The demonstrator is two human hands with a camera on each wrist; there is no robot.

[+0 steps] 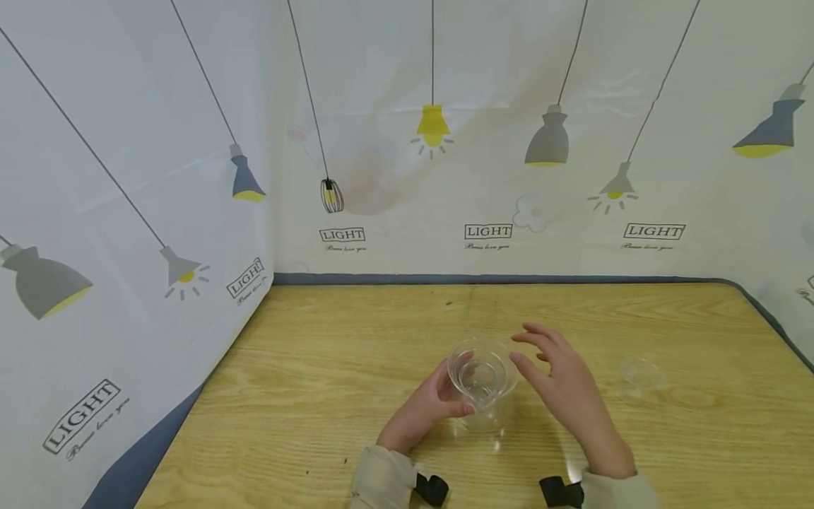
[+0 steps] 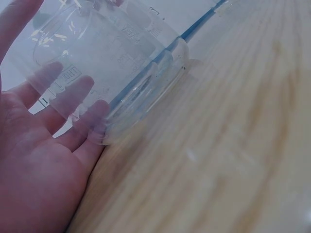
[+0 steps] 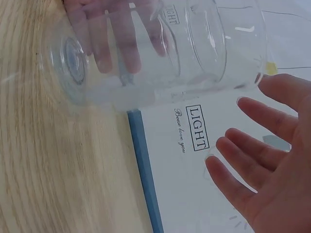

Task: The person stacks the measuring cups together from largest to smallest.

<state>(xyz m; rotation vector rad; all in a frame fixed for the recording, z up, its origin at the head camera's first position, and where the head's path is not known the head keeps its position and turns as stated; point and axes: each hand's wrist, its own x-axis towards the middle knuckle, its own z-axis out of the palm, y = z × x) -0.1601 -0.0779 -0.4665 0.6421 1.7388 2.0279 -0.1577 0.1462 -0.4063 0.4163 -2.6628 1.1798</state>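
Note:
A clear, see-through jar (image 1: pixel 482 385) with a wide round rim stands upright on the wooden table in the head view. Another round edge shows inside its mouth; whether that is a second, nested piece I cannot tell. My left hand (image 1: pixel 425 408) holds the jar from its left side, thumb in front and fingers behind, visible through the wall in the right wrist view. To the right of the rim is my right hand (image 1: pixel 568 385), fingers spread and loosely bent. Its thumb tip lies close to the rim; touching or just apart, I cannot tell.
A small, clear, round piece (image 1: pixel 639 373), possibly a lid, lies on the table (image 1: pixel 331 396) to the right of my right hand. White sheets (image 1: pixel 394 254) printed with lamps hang behind the table and along its sides.

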